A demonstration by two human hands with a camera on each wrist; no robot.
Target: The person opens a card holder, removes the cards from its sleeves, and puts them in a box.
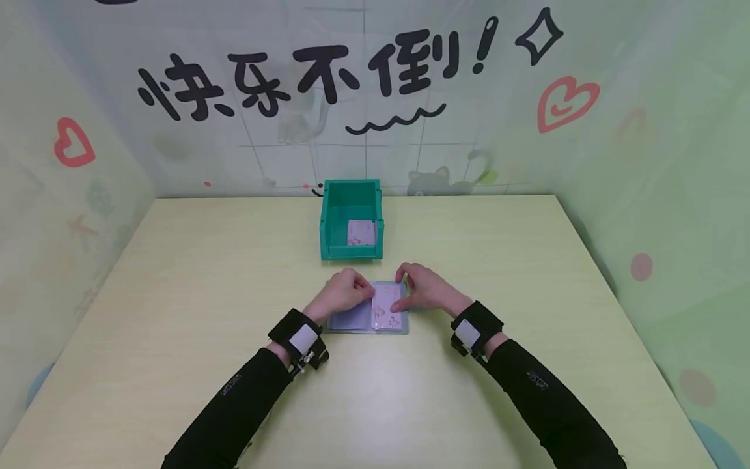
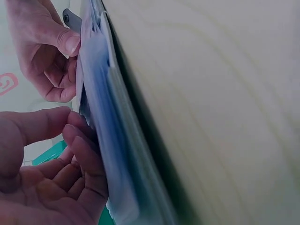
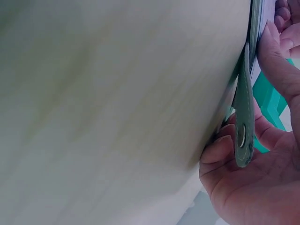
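An open card album (image 1: 349, 319) with a grey-green cover and clear sleeves lies on the table. On its right page is a pink card (image 1: 387, 316) with small printed figures. My left hand (image 1: 344, 291) pinches at the card's upper left edge, thumb and forefinger meeting there in the left wrist view. My right hand (image 1: 429, 288) grips the album's right side, its thumb (image 3: 272, 49) lying on the page and its other fingers curled at the far edge. Beside those fingers, a green strap (image 3: 244, 117) with a metal snap sticks out from the album.
Behind the album stands a teal bin (image 1: 351, 253) with pink cards (image 1: 361, 232) inside. The pale wooden table (image 1: 205, 293) extends to both sides. A printed backdrop (image 1: 263, 156) rises at its back and sides.
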